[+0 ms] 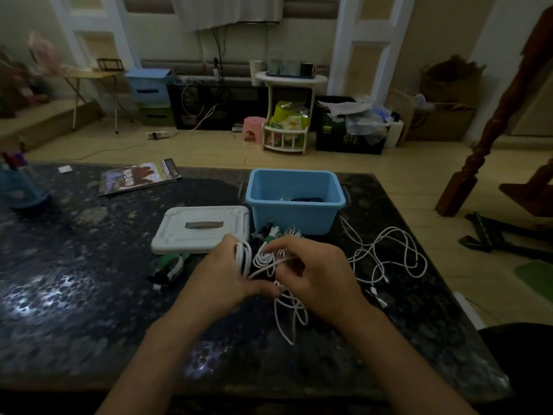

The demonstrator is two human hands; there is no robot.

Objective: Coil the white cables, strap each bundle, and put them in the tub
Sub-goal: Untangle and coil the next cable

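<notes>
Dim room, dark speckled worktop (89,295) w/ clutter along the far wall. Left hand (221,283) has a white coil (244,259) looped round its fingers, fingers curled thru the loops; grip closed on it. Right hand (317,277) pinches the free run of the same cable (266,268) just beside the coil, fingers curled, feeding it across. Slack tail (291,313) hangs below both hands onto the worktop, a bit tangled.

Just beyond the hands: coiled bundles w/ a green strap (270,235), touching or v. near the tub front, can't tell which. Blue tub (294,217) sits mid-worktop, far of the hands; something dark inside, no white bundles seen in it. White lid (200,229) lies left of the tub. More straps/bits (169,266) near-left of the lid. Loose uncoiled cable (389,256) sprawls right of the tub. Magazine (137,178) far left.

Step in hand looks like winding, prob. mid-coil. To do it well: keep loops same size, keep light tension w/ right hand, let the tail untwist before each wrap so knots don't get wound in. Hold coil firm w/ left while reaching for a strap, else it springs open.
</notes>
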